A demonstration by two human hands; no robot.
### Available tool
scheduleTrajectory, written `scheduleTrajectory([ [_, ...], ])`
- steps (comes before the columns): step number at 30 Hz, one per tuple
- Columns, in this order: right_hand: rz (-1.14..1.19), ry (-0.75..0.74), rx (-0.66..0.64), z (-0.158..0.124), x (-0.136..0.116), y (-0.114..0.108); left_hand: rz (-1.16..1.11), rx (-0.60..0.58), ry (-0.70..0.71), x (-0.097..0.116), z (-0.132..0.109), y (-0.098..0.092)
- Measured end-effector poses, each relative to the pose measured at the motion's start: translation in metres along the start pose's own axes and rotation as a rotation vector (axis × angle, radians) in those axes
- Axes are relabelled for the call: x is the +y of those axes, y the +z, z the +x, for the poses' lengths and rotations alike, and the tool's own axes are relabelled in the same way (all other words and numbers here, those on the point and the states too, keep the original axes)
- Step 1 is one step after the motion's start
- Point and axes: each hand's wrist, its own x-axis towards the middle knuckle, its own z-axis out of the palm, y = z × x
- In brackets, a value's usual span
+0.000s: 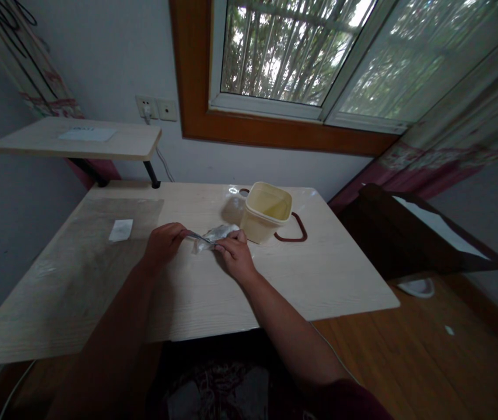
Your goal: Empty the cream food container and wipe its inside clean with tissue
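Pinching thin metal tool (197,236) in left hand (164,244), gripping crinkled silvery packet (217,234) in right hand (235,256), mid-table, just near-left of yellow tub (266,211). Probably best to pin packet flat on table (319,274), keep tool tip low, and work slowly, clear of tub.

Mid-frame: left hand (164,242) and right hand (235,256) both pinch a crumpled silvery packet (214,236) over the pale wooden table (319,274). Cream plastic tub (266,211) just right of packet. Small white paper (121,230) left of the hands.
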Motion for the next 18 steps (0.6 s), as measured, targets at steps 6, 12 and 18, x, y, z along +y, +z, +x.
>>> scheduleTrajectory([
  [6, 0.014, -0.017, 0.026, 0.0003, -0.0011, 0.0003, -0.026, 0.046, 0.028, -0.0001, 0.0027, -0.0024],
  [12, 0.026, 0.021, 0.065, -0.0008, 0.0012, -0.0030, -0.084, 0.153, -0.103, -0.0014, 0.0002, -0.0065],
  [18, 0.039, 0.017, 0.094, -0.0013, 0.0021, -0.0030, -0.083, 0.519, -0.114, 0.0004, -0.0025, -0.0056],
])
